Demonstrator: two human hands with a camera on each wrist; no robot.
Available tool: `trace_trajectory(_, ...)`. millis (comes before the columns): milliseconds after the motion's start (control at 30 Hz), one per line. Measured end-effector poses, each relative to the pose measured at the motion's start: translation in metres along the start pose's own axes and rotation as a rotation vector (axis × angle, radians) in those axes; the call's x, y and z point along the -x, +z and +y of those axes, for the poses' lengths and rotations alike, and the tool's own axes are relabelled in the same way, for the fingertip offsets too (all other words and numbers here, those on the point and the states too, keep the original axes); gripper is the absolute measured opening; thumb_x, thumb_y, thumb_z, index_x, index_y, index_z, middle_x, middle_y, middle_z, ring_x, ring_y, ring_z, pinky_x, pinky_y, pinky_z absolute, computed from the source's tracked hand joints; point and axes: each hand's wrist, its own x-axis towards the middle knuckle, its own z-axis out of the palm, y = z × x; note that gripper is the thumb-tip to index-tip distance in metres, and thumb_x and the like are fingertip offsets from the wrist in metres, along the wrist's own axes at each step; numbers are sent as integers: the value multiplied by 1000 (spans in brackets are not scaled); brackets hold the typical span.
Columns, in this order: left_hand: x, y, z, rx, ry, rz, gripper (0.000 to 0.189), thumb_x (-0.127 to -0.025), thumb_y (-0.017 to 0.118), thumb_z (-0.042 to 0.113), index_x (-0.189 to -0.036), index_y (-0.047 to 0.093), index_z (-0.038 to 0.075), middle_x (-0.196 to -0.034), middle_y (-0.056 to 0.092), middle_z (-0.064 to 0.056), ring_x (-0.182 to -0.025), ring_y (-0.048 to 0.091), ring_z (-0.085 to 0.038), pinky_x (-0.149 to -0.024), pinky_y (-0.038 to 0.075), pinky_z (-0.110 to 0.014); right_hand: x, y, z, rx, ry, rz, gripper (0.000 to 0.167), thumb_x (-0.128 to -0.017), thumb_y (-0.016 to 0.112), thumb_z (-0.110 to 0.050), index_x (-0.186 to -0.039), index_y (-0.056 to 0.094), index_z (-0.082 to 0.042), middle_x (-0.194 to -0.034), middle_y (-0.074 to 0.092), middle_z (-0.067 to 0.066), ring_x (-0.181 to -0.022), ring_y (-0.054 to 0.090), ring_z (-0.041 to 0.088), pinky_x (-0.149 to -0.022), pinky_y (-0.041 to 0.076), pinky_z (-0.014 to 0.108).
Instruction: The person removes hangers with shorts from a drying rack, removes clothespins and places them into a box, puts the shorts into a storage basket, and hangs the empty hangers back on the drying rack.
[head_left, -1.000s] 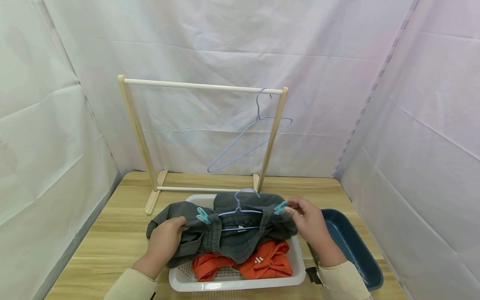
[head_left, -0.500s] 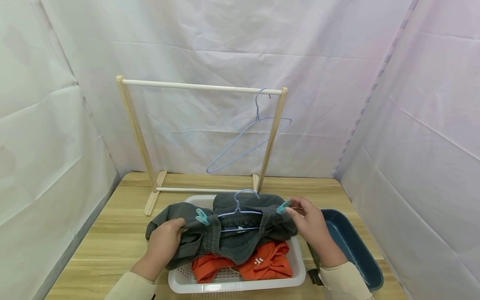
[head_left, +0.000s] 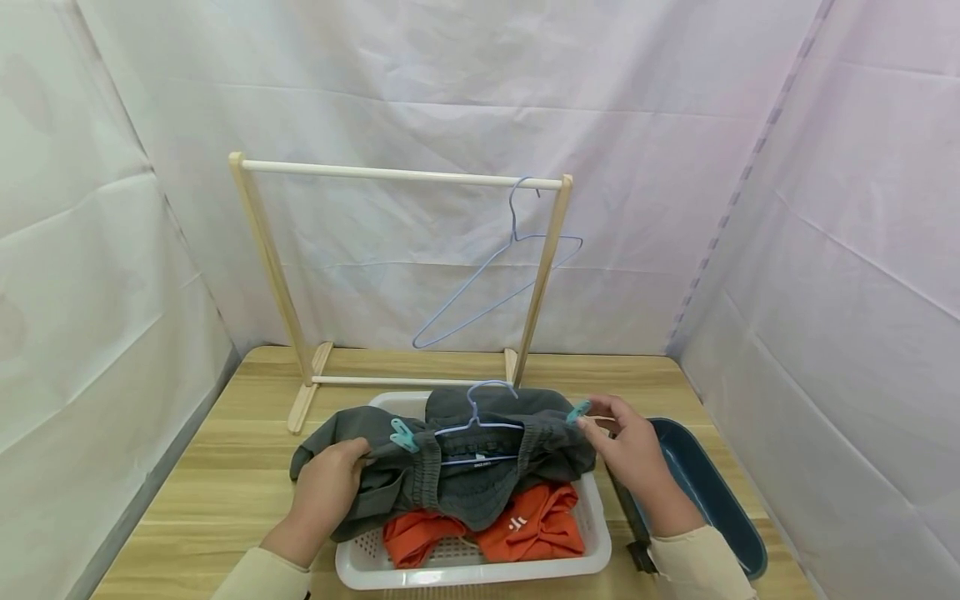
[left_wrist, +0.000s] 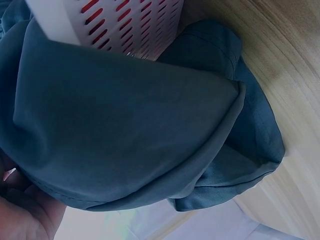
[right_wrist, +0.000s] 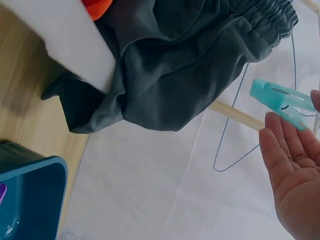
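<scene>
Dark grey elastic-waist shorts [head_left: 480,498] lie across a white basket [head_left: 480,575], with a blue wire hanger [head_left: 474,412] inside the waistband. My left hand [head_left: 328,485] grips the cloth on the left side; in the left wrist view only part of that hand [left_wrist: 25,215] shows beside the shorts. A teal clothespin [head_left: 403,435] sits at the waist's left end. Near the right end, my right hand [head_left: 630,450] pinches a second teal clothespin [right_wrist: 280,100] between thumb and fingers. The right wrist view shows this clothespin apart from the shorts' waistband [right_wrist: 270,25].
Orange clothing [head_left: 532,529] lies in the basket under the shorts. Behind stands a wooden rack [head_left: 405,173] with a bare blue hanger [head_left: 465,287] on its bar. A dark blue tray [head_left: 708,483] is to the right, under my right forearm. White cloth walls enclose the table.
My right hand has moved slightly right, drawing its clothespin away from the waist's right end. The left hand keeps its grip on the shorts in nearly the same place.
</scene>
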Motion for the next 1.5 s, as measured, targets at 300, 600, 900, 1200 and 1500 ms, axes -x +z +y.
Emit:
trace_trajectory(300,0,1,0,-8,2,9,24,-82,70,-1,-71,57,15,-74,67,-3,-63,60,-18,-54,49,-37,-1,-7,4,11,32,-11,42,-94,64,-21,-131,53,-5,-126,57,18,-113,59,39,-84,55,45)
trace_trajectory(600,0,0,1,-17,5,11,26,-81,71,-1,-70,55,16,-73,66,-2,-61,58,-16,-53,48,-36,-5,-14,23,93,58,6,46,-94,64,-22,-134,51,-5,-125,59,20,-109,60,40,-81,55,47)
trace_trajectory(900,0,-1,2,-23,4,9,26,-82,70,-2,-70,55,15,-72,66,-3,-60,55,-15,-52,48,-36,-6,-23,36,135,89,5,47,-93,64,-21,-134,50,-2,-122,60,21,-109,60,40,-75,56,43)
trace_trajectory(1200,0,0,1,-12,-2,4,26,-83,69,-1,-70,54,15,-72,65,-4,-61,57,-16,-52,48,-36,-9,-31,52,208,135,-20,47,-94,64,-21,-134,50,-1,-123,60,22,-110,60,39,-86,53,49)
trace_trajectory(1500,0,0,0,-13,2,-1,26,-83,70,0,-70,54,16,-72,65,-3,-61,58,-17,-52,48,-36,-10,-35,70,294,149,-51,43,-92,65,-19,-124,53,6,-114,62,25,-105,60,41,-87,50,53)
